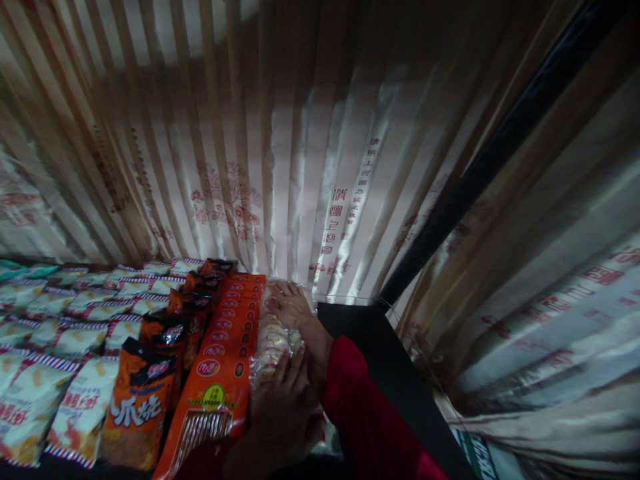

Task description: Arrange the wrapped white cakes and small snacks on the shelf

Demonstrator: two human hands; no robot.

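Note:
A row of clear-wrapped, pale snack packs [273, 340] stands beside the orange packs, running away from me. My right hand [293, 310] lies over the far end of this row, its fingers stretched across the crinkled plastic. Nearer to me, my left hand [283, 397] rests on the same row with fingers slightly apart and pointing away. Both hands touch the packs from above; parts of the near end are hidden beneath them. Overlapping orange snack packs [227, 333] with oval logos border the row on its left.
Orange-and-black snack bags [137, 407] and several white snack bags [83, 400] fill the left side in rows. Black table surface [375, 373] shows at right. A dark pole [450, 207] slants up in front of pleated, printed curtains [310, 167].

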